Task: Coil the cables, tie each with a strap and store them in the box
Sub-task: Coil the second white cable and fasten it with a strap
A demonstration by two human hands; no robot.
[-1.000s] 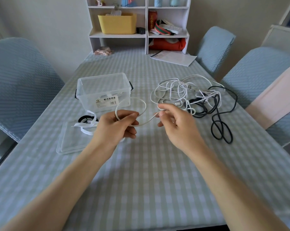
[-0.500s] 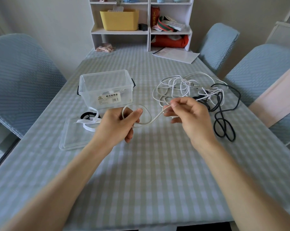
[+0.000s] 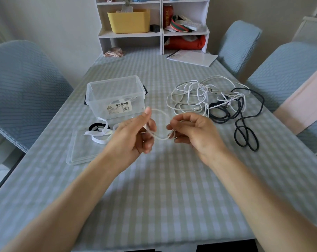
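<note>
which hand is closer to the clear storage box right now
Left. The left hand sits just in front of the clear box, overlapping its near corner in view. The right hand is off to the box's right, nearer the cable pile.

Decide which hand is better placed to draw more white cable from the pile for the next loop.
The right hand, probably. It pinches the white cable on the side where the pile lies, while the left hand holds the loop nearer the box.
</note>
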